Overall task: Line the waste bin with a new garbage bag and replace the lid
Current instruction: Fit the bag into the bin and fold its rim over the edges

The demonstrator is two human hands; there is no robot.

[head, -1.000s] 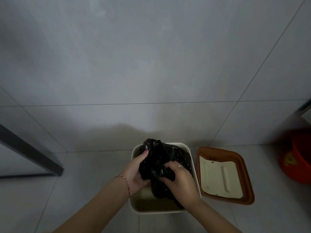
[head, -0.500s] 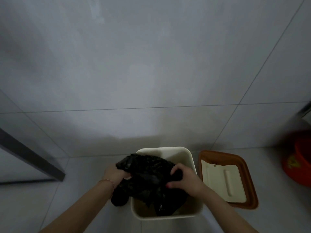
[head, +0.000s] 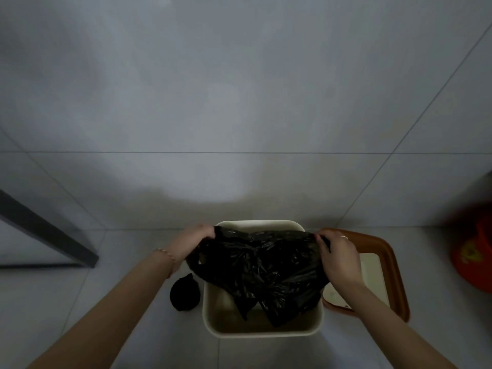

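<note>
Both hands stretching the black garbage bag [head: 263, 270] across the open waste bin [head: 262, 330].

Far left: dark bar [head: 45, 233] running diagonally over the tiled floor [head: 239, 169]. Left hand [head: 193, 242], bracelet on the wrist, is gripping the bag's left edge with fingers curled round the plastic, just outside the bin's far-left corner. Small black bundle [head: 185, 292] is lying on the floor beside the bin's left wall, below that forearm. Bag is hanging crumpled down into the cream bin, its top edge pulled taut between the hands; bin rim is showing bare at front and back. Right hand [head: 338, 258], ring on one finger, is pinching the bag's right edge with fingers closed on it, over the bin's right rim. Lid [head: 386, 265], brown frame with cream flap, is lying on the floor touching or just beside the bin's right side. Far right: red object [head: 474, 251], blurred, cut by the frame.
</note>
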